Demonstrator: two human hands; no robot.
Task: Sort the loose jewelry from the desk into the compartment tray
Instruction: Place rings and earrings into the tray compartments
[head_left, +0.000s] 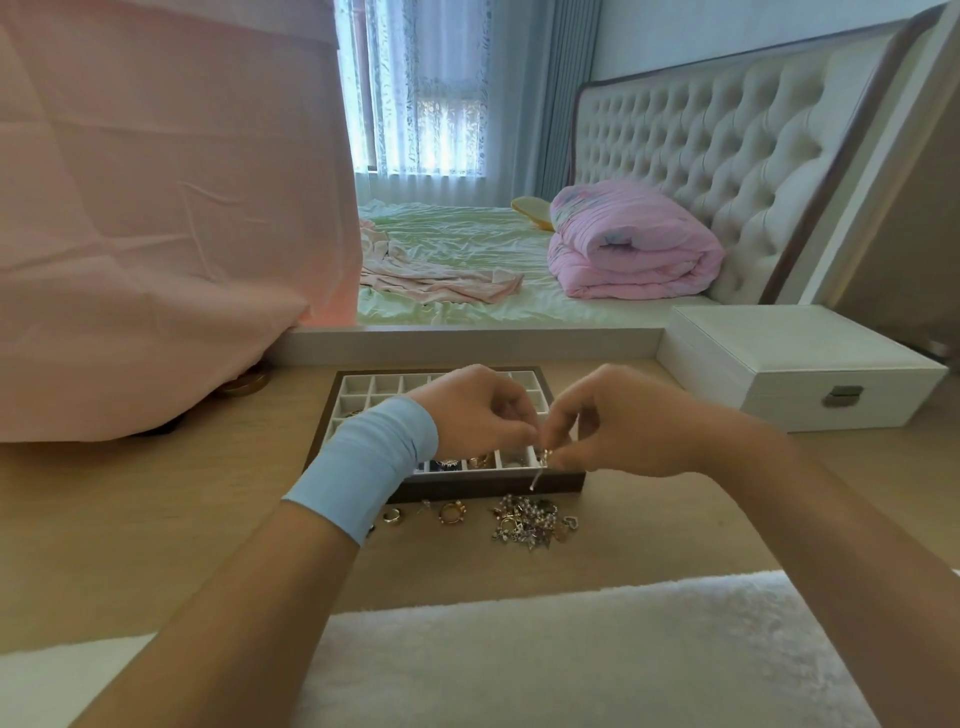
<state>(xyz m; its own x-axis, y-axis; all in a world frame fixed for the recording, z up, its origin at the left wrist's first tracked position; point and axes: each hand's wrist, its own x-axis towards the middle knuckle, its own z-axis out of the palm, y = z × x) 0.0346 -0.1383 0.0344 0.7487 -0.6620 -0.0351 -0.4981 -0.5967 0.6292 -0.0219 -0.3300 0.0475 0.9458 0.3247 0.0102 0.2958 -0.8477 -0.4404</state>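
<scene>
A dark-framed compartment tray (358, 387) with white cells sits on the wooden desk; a few front cells hold rings and small pieces. Both hands hover over its front right corner. My left hand (475, 410), with a blue wristband, and my right hand (618, 421) pinch one small silver piece of jewelry (540, 465) between their fingertips; a thin part of it hangs down. In front of the tray lie a tangled pile of loose jewelry (530, 522) and two gold rings (451, 513).
A closed white jewelry box (800, 364) stands at the right. Pink cloth (156, 234) drapes over the desk's left side, with a gold round object (244, 383) under its edge. White fluffy fabric (545, 660) lies at the near edge. Behind is a mirror's reflection of a bed.
</scene>
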